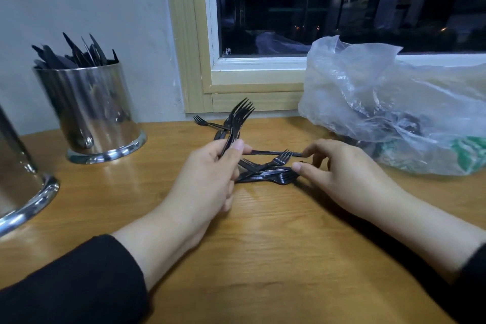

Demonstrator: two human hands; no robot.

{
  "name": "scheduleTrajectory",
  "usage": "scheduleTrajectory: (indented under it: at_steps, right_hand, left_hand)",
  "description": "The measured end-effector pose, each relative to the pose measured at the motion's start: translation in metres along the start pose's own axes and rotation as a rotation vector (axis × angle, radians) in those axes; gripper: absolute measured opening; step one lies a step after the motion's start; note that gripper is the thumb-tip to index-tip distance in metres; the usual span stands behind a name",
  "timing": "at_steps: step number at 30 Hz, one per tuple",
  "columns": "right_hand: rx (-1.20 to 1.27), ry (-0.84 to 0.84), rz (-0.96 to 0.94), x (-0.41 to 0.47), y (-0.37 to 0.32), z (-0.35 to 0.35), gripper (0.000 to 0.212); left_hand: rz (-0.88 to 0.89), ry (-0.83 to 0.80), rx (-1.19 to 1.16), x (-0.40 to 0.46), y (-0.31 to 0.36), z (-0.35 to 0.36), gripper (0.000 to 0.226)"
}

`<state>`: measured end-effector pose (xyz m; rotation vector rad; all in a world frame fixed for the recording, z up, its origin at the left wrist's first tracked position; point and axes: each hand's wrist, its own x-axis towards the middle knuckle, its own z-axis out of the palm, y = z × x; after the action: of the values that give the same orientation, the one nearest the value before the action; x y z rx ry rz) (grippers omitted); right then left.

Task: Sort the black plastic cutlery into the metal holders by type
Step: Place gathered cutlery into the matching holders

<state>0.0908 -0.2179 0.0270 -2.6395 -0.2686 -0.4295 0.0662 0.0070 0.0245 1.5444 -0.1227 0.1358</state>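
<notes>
Forks are being gathered: from the head camera, the left hand [210,173] has its grip clenched round a bunch of forks [238,119] held tines-up, while the right hand [339,166] pinches at the loose forks [265,168] lying crossed on the bench [263,258]. Knives [76,54] already fill the far metal holder [89,110], so the next move probably calls for adding one loose fork to the bunch, then dropping it into the near holder [18,173] at the left edge.

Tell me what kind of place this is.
Probably a café or eatery's self-serve counter: a wooden counter under a window, a metal holder of black plastic knives, and loose forks being sorted.
</notes>
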Motion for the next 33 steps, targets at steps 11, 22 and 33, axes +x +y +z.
scheduleTrajectory:
  at_steps: [11, 22, 33]
  right_hand:
    - [-0.043, -0.011, -0.075, 0.0, -0.005, 0.013, 0.02]
    - [0.483, 0.182, -0.2, -0.003, -0.004, -0.01, 0.01]
    - [0.655, 0.319, -0.186, -0.004, -0.012, 0.002, 0.011]
  left_hand:
    - [0.142, 0.055, 0.186, 0.003, -0.006, 0.0, 0.015]
    - [0.419, 0.299, 0.282, 0.004, 0.001, -0.009, 0.018]
    - [0.251, -0.185, 0.326, -0.011, -0.005, 0.009, 0.029]
